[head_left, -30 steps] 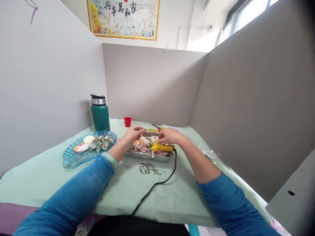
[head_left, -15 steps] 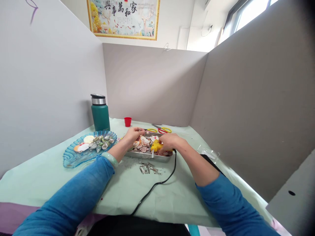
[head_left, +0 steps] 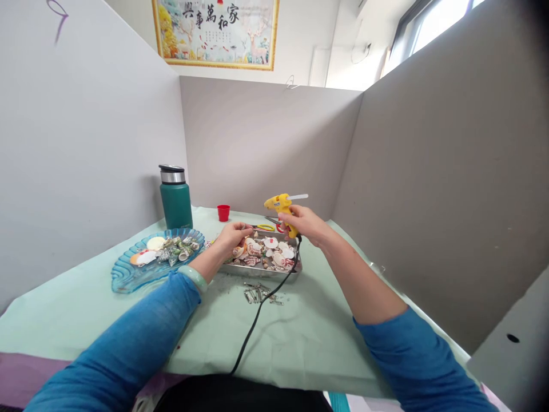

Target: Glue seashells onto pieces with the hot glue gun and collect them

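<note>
My right hand (head_left: 302,223) is wrapped round the handle of a yellow hot glue gun (head_left: 281,202), raised above the back right of the metal tray. The gun's nozzle points left, and a whitish glue stick (head_left: 298,197) juts from its rear. Its black cord (head_left: 255,326) hangs across the tray's right end. Over the tray's left part, my left hand (head_left: 234,234) is closed in a pinch; what sits between its fingertips is too small to make out. The metal tray (head_left: 257,271) holds many seashells (head_left: 270,243), white, orange and brown-patterned.
A blue scalloped dish (head_left: 124,280) with shells stands at left, before a green bottle (head_left: 175,200). Behind the tray are a red cup (head_left: 223,213) and scissors (head_left: 266,228). Small metal clasps (head_left: 256,293) lie in front. Grey partitions (head_left: 274,143) enclose the table.
My right hand has lifted the glue gun up out of the tray and turned it, so the nozzle now faces left. The cord has shifted with it. My left hand stays in place.
</note>
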Action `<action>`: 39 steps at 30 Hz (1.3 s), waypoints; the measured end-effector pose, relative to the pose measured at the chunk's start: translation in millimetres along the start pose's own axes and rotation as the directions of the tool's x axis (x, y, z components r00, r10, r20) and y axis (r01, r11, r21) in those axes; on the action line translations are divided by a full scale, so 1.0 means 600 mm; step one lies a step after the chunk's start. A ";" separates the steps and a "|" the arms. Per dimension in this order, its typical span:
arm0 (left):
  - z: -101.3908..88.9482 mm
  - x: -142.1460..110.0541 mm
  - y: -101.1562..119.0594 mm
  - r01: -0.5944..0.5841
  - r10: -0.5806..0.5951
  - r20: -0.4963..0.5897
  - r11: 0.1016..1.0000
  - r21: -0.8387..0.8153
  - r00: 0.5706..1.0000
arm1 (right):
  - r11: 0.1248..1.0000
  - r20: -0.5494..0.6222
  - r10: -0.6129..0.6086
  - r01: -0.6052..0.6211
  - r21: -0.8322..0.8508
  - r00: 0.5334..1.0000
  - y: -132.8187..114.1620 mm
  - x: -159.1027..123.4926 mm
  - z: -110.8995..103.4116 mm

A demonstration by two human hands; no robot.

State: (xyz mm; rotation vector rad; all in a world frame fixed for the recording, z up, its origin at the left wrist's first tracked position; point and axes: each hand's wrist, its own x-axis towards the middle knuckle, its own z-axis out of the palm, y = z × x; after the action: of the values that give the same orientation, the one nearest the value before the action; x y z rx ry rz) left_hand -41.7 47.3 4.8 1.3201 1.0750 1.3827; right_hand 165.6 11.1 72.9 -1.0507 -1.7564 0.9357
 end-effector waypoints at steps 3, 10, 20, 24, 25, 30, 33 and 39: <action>0.000 -0.002 0.001 0.024 -0.023 0.020 0.999 -0.036 1.000 | 0.970 -0.013 0.017 -0.013 0.243 1.000 0.011 -0.017 0.011; -0.002 -0.001 0.000 0.045 -0.044 0.011 0.995 -0.086 0.999 | 0.898 0.043 0.083 -0.094 0.431 0.996 0.075 -0.057 0.025; -0.002 0.002 -0.009 0.068 -0.064 0.048 0.994 -0.087 0.997 | 0.937 -0.028 0.015 -0.005 0.349 0.999 0.069 -0.085 0.060; -0.001 0.000 -0.008 0.074 -0.071 0.040 0.995 -0.063 0.997 | 0.955 -0.068 -0.002 0.022 0.297 0.998 0.064 -0.091 0.072; 0.000 0.000 -0.008 0.072 -0.070 0.041 0.995 -0.063 0.997 | 0.957 -0.072 -0.003 0.024 0.288 0.997 0.064 -0.092 0.073; 0.002 -0.001 -0.007 0.037 -0.035 0.039 0.997 -0.067 0.999 | 0.972 -0.067 -0.002 0.018 0.235 0.998 0.064 -0.091 0.070; 0.003 0.000 -0.006 0.029 -0.027 0.027 0.996 -0.085 0.999 | 0.975 -0.057 0.000 0.012 0.222 0.998 0.065 -0.090 0.069; 0.001 0.004 -0.010 -0.019 0.026 0.050 0.991 -0.131 0.998 | 0.985 -0.041 0.016 -0.009 0.173 0.999 0.062 -0.091 0.068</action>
State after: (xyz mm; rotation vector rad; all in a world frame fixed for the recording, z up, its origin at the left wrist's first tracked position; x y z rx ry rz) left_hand -40.8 50.9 -0.4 1.2685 0.9217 1.4036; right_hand 153.1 -32.1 9.5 -0.9632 -1.6045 1.0463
